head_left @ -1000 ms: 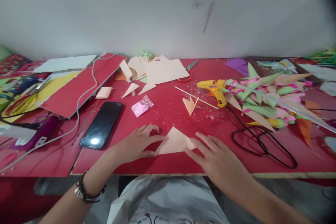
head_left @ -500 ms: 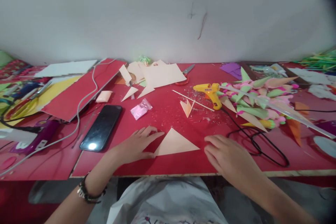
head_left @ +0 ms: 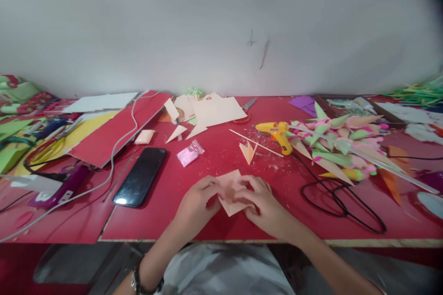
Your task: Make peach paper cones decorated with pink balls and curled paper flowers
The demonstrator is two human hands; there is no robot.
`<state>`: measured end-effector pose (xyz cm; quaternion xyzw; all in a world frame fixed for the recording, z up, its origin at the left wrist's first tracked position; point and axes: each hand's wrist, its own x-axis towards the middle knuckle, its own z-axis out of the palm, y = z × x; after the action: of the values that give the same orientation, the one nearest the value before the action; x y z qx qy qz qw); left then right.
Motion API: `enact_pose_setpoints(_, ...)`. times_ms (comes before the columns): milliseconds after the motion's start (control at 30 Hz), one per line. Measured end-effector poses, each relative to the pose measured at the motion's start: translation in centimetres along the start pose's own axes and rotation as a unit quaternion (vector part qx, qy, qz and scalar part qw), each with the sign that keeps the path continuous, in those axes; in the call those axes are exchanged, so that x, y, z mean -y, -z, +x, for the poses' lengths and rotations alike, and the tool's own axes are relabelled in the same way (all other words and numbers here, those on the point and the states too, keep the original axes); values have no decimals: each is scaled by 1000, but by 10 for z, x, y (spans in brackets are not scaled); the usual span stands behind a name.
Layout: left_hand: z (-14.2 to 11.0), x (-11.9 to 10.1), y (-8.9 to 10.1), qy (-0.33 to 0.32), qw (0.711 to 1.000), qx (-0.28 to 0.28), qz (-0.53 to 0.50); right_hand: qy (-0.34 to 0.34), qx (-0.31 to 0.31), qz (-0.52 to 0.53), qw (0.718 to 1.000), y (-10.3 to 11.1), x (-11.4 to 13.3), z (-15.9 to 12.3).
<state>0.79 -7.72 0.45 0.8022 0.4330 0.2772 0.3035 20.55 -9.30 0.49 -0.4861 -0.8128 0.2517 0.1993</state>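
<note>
Near the table's front edge, a peach sheet of paper (head_left: pixel 231 208) is held between my two hands, its sides bent up toward each other. My left hand (head_left: pixel 200 199) pinches the paper's left side between thumb and fingers. On the opposite side, the fingers of my right hand (head_left: pixel 267 207) are closed on the paper's right edge. Just beyond the hands lies a small folded orange-peach paper piece (head_left: pixel 248 152). Behind it a thin stick (head_left: pixel 255 142) rests on the red table (head_left: pixel 214 154), among scattered glue strands.
A yellow glue gun (head_left: pixel 277 132) with a black cord (head_left: pixel 341 212) lies to the right, beside a pile of paper cones (head_left: pixel 346 136). On the left are a phone (head_left: pixel 140 177) and a pink packet (head_left: pixel 190 153). Scissors (head_left: pixel 245 113) and peach sheets (head_left: pixel 219 111) lie behind.
My hands have come together from either side of the flat triangular paper. Both now grip it, and it is bent up. The view has tilted slightly upward.
</note>
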Motion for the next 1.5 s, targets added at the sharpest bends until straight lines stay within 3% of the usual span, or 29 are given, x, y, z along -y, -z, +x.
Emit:
enact_pose_setpoints(133, -1, -2, 17, 1, 995, 1, -97, 73, 111, 28, 991, 13, -5, 0)
enact_pose_setpoints(300, 0, 2, 26, -13, 981, 18, -193, 58, 121, 35, 990, 22, -6, 3)
enact_pose_setpoints(433, 1, 2, 24, -13, 957, 9, -291, 43, 90, 120, 988, 22, 2, 7)
enact_pose_setpoints(567, -1, -1, 22, -4, 941, -14, -338, 26, 19, 238, 971, 17, 4, 10)
enact_pose_setpoints(667, 0, -1, 21, -28, 951, -15, -307, -6, -38, 297, 954, 12, 3, 11)
enact_pose_setpoints(733, 2, -1, 20, -24, 965, -45, -256, -29, -68, 310, 948, 11, 4, 12)
enact_pose_setpoints(867, 4, -3, 21, 66, 973, -130, -179, -52, -138, 326, 934, 9, 8, 14)
enact_pose_setpoints(967, 6, -7, 17, 116, 951, -172, -230, -77, -194, 381, 900, 6, 12, 17)
enact_pose_setpoints(1067, 9, -10, 5, 152, 884, -237, -374, -103, -235, 423, 869, 1, 15, 21)
enact_pose_setpoints(1133, 10, -10, -6, 191, 832, -255, -454, -104, -237, 431, 865, -1, 17, 22)
enact_pose_setpoints(1167, 11, -10, -11, 207, 822, -240, -474, -102, -228, 433, 866, -2, 17, 23)
enact_pose_setpoints(1267, 11, -10, -21, 245, 828, -200, -463, -99, -199, 443, 868, -2, 17, 23)
enact_pose_setpoints(1333, 11, -12, -22, 255, 839, -209, -433, -103, -205, 455, 861, -3, 16, 24)
enact_pose_setpoints(1433, 14, -16, -21, 244, 843, -235, -418, -103, -215, 513, 825, -9, 17, 26)
enact_pose_setpoints(1500, 17, -18, -22, 231, 835, -242, -437, -95, -187, 556, 804, -15, 20, 29)
